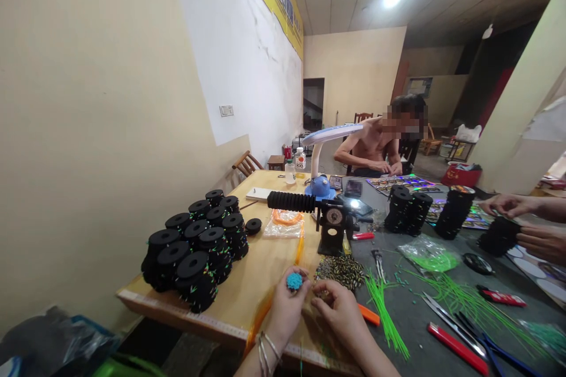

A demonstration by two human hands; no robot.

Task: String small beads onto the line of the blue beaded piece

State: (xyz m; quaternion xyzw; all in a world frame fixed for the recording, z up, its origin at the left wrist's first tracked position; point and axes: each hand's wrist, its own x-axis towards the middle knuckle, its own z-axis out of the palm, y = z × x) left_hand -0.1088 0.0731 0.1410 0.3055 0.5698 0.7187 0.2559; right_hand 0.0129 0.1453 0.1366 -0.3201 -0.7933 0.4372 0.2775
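Observation:
My left hand (286, 305), with bangles at its wrist, is closed around a round cluster of small bright-blue pieces (294, 281); whether they are beads or the ends of a bundle, I cannot tell. Just to its right, my right hand (338, 307) has its thumb and fingers pinched together close to the left fingertips. Anything between them is too small to make out. Beyond my right hand lies a pile of small dark and gold metal pieces (340, 271). An orange strip (262, 312) runs beside my left hand, and an orange handle (369, 314) shows beside my right hand.
Black foam spools (192, 271) stand grouped at left. A black clamp device (332, 227) and blue-based lamp (319, 187) stand ahead. Green strands (384, 312), scissors (455, 318) and a red-handled tool (457, 347) lie right. A co-worker's hands (513, 209) hold a spool; another person sits opposite.

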